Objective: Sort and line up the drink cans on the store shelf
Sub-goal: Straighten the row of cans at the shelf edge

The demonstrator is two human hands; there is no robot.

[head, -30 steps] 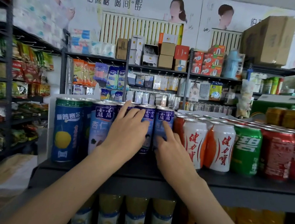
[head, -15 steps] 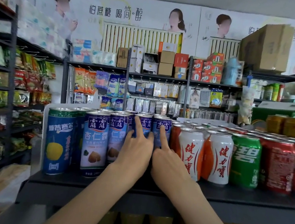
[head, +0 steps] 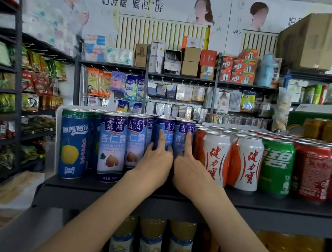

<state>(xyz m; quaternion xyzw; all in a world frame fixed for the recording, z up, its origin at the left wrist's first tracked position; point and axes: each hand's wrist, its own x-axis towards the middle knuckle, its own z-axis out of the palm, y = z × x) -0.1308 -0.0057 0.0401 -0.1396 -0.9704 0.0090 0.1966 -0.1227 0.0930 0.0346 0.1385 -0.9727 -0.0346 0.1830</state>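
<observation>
Both hands have been drawn closer together since the earlier frames: left hand has been slid right off the left-hand almond cans and now sits beside right hand at frame centre.

Shelf across mid-frame: front row mostly lined up already. From the left: one dark-blue pear can, two almond-milk cans forward at the edge, then the white-orange cans, a green can and red cans toward the right edge, labels facing out.

Left to do, as judged: the two set-back blue cans at centre are seated deeper than their neighbours, leaving a gap at the front edge. Those are being worked on.

Hand state: each index finger is extended up a can face, left on the left can, right on the right one. Remaining fingers appear curled round the lower can bodies, so a loose grip is likely; thumbs cannot be made out.

Hidden or unclear: lower halves of the two centre cans are covered by the hands. Back rows are seen as lids only, so alignment cannot be told. Far-right red can is cut off by the frame. Bottles on the lower shelf are blurred and cropped.
</observation>
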